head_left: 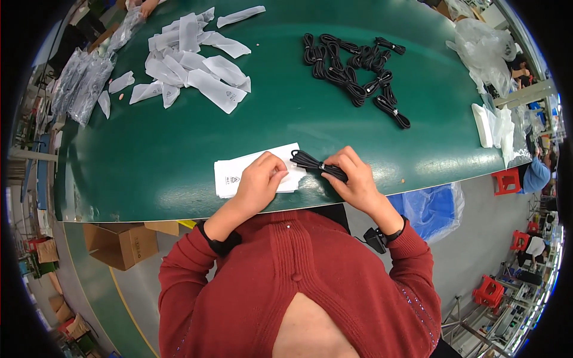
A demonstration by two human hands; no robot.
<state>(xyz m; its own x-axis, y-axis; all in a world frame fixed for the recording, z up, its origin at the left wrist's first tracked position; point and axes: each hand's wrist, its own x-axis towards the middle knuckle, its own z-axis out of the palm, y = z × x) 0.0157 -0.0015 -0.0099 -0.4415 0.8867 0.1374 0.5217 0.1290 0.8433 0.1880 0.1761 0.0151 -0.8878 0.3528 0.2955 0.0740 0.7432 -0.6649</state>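
Note:
My right hand [353, 178] grips a coiled black cable [319, 165], its bundle tied at the middle and its looped end pointing left. Beside it, my left hand [261, 181] rests on a stack of flat white plastic bags [239, 171] near the table's front edge. The left thumb and fingertips pinch together at the right part of the top bag, close to the cable's looped end. Whether the bag's mouth is parted cannot be made out. Farther off at the right lies a pile of similar coiled black cables [352, 86].
Loose white bags, some looking filled, form a heap [191, 59] at the far left of the green table [274, 113]. Clear-wrapped bundles [83, 83] lie on the left edge, near another person's hand [149, 6]. Below are a cardboard box [122, 244] and a blue lined bin [430, 212].

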